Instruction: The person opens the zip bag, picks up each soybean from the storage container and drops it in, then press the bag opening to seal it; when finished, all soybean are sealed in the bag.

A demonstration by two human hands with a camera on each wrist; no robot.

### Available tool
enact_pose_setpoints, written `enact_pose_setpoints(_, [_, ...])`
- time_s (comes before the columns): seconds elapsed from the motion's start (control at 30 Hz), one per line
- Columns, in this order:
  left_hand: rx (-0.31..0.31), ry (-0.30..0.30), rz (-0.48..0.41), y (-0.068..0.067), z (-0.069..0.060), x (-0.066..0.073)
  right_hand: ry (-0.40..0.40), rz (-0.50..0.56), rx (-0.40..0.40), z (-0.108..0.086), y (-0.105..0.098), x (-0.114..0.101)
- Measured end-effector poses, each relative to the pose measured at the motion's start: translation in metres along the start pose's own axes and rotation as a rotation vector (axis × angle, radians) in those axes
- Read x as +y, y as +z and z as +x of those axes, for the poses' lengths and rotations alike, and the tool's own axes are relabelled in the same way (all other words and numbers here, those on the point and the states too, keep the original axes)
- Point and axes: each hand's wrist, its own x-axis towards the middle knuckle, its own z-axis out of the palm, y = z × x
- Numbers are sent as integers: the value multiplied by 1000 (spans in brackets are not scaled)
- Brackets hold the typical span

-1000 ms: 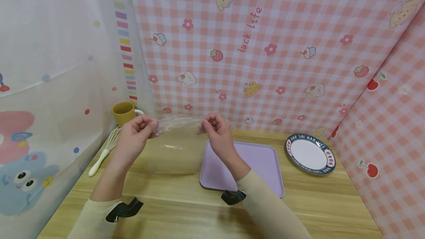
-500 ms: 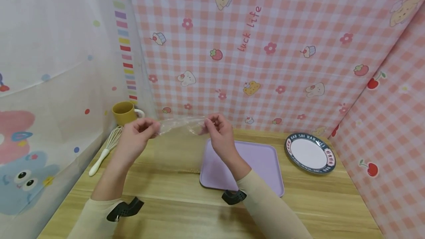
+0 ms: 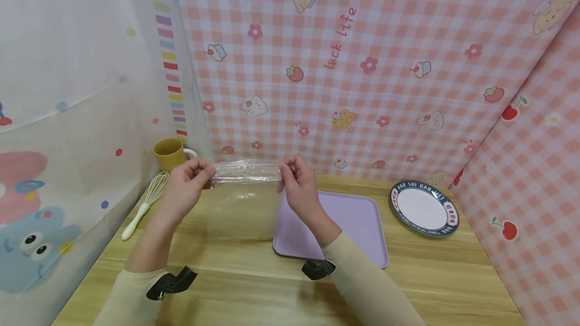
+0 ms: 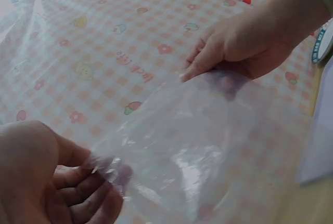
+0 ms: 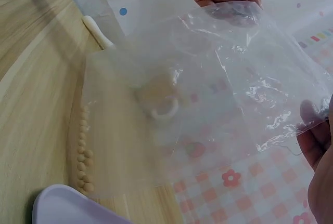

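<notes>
A clear plastic bag (image 3: 244, 210) hangs upright over the table, its upper edge stretched between both hands. My left hand (image 3: 183, 190) pinches the bag's top left corner between thumb and fingers. At the opposite top corner, my right hand (image 3: 301, 187) grips the film the same way. Along the bottom of the bag, the right wrist view shows several small round beige balls (image 5: 83, 167); their kind is unclear. Through the film in that view, a mug shows as a blurred shape. The left wrist view shows the film slightly creased near the left fingertips.
A lilac tray (image 3: 353, 225) lies right of the bag, partly behind the right forearm. Farther right is an oval plate (image 3: 423, 208) with a dark patterned rim. A yellow mug (image 3: 168, 154) and a whisk (image 3: 144, 208) are at the left. Patterned cloths hang around the wooden table (image 3: 235, 280).
Half a second ago the bag's upper edge sagged and puckered; now it is pulled straighter and flatter. Both hands stay almost in place, still gripping the corners.
</notes>
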Motion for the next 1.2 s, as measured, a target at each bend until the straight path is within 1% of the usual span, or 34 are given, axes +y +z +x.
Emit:
enact_pose_setpoints(0.07, [-55,12,52,-6,0,1,5,-8,0,0,-1,0])
enact_pose_setpoints(0.2, [-173,-7,160,-16,-2,-1,54,-4,5,-1,-2,0])
enact_pose_setpoints(0.23, [-194,-13,184,-18,-2,-3,69,-4,6,-1,-2,0])
enact_pose_setpoints(0.3, [-213,-23,209,-18,-3,-4,95,-12,2,-1,-3,0])
enact_pose_setpoints(0.47, [-208,-3,244,-14,-4,-2,115,-16,-14,0,-4,-1])
enact_pose_setpoints(0.63, [-182,47,271,-11,-4,-3,110,13,-49,1,-3,-1])
enact_pose_setpoints(0.77, [-164,77,278,-9,-4,-3,106,4,-71,2,-3,-2])
enact_pose_setpoints(0.83, [-174,89,292,-9,-5,-3,107,0,-72,2,-3,-2])
enact_pose_setpoints(0.97, [-244,126,328,-9,-6,0,103,-4,-75,2,-3,-1])
enact_pose_setpoints(1.03, [-266,154,350,-9,-7,0,97,-2,-82,2,-4,-1])
enact_pose_setpoints(1.1, [-270,168,360,-9,-7,1,93,4,-91,2,-4,-1])
enact_pose_setpoints(1.2, [-246,171,369,-7,-7,0,91,8,-110,2,-4,-1])
